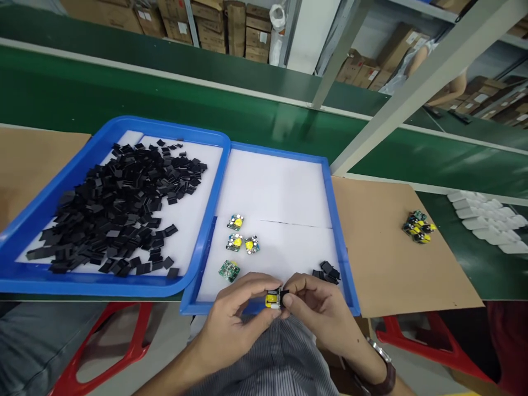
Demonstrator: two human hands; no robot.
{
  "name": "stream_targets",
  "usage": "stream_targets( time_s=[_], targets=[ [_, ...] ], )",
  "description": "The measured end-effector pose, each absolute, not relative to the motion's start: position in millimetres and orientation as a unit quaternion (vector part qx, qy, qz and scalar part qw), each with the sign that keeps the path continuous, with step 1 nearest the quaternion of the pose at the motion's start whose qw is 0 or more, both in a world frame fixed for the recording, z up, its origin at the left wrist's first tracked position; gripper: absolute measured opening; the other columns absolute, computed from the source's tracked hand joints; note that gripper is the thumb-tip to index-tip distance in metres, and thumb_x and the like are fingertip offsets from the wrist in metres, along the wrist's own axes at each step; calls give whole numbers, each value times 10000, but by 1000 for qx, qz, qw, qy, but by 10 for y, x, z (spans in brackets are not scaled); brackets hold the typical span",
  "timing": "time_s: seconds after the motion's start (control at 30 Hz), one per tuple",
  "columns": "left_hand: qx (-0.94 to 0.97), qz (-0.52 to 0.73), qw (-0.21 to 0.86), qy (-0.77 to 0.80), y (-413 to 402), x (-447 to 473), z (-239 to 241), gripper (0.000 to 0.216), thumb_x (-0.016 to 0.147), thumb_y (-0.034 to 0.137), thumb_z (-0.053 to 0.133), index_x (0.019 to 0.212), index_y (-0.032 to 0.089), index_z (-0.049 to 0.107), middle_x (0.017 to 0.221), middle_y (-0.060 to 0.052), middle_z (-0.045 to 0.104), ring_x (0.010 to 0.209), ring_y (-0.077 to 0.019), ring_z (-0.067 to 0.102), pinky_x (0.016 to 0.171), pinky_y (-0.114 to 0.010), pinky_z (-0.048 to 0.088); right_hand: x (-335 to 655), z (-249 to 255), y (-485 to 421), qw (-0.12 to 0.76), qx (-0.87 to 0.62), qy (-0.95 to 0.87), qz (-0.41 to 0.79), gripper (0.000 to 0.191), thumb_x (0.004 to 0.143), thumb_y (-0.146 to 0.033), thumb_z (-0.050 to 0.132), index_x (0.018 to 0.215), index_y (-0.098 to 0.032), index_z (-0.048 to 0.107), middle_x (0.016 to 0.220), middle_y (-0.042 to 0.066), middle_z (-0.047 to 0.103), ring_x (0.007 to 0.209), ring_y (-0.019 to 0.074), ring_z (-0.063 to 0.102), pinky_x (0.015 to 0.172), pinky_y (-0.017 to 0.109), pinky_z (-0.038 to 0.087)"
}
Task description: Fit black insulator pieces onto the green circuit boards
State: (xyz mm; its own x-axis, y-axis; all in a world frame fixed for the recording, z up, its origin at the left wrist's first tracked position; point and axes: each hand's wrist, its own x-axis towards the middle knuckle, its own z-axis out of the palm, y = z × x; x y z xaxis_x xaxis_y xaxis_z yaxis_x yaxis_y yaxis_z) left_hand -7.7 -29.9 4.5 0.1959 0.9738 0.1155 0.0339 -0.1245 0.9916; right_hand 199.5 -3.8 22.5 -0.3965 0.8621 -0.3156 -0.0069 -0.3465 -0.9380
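Between my two hands, above the near edge of the white-lined tray, is a small circuit board (271, 300) with a yellow component. My left hand (243, 311) pinches it from the left between thumb and fingers. On its right side, my right hand (315, 308) grips a small black piece (284, 297) that touches the board; fingertips partly cover it. Several similar boards (235, 242) lie on the tray's white lining, left of centre. One board (229, 270) lies with its green side up. Near my right hand is a little heap of black pieces (327, 272).
A blue tray (225, 181) at left bears a large pile of thin black pieces (124, 198). On brown cardboard (379, 264) at right sits a cluster of boards (418, 226). White plastic trays (489, 220) stand farther right. A slanted post (371, 132) rises behind; another person's arm (451, 91) shows beyond.
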Motion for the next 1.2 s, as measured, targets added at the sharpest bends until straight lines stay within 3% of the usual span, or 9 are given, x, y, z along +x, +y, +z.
stream_targets(
  time_s=[0.37, 0.73, 1.2],
  targets=[
    [606, 485, 452, 439, -259, -71, 44, 464, 881, 10, 699, 1239, 304, 731, 1181, -52, 770, 1115, -201, 744, 962, -313, 639, 1762, 109, -187, 436, -450, -434, 648, 200, 955, -341, 736, 820, -205, 681, 778, 15, 703, 690, 141, 679, 689, 269, 557],
    [589, 488, 474, 436, -255, -83, 60, 429, 883, 33, 731, 1222, 295, 752, 1191, -72, 785, 1119, -234, 760, 939, -341, 664, 1779, 119, -155, 432, -432, -425, 668, 191, 955, -345, 740, 838, -202, 691, 800, 31, 721, 701, 158, 689, 696, 299, 572],
    [541, 506, 510, 438, -265, -56, 83, 365, 876, 24, 738, 1143, 273, 737, 1195, -67, 773, 1148, -235, 756, 968, -337, 655, 1746, 97, -226, 464, -431, -484, 604, 125, 995, -233, 682, 870, -220, 682, 808, 8, 673, 763, 150, 650, 732, 275, 537]
  ],
)
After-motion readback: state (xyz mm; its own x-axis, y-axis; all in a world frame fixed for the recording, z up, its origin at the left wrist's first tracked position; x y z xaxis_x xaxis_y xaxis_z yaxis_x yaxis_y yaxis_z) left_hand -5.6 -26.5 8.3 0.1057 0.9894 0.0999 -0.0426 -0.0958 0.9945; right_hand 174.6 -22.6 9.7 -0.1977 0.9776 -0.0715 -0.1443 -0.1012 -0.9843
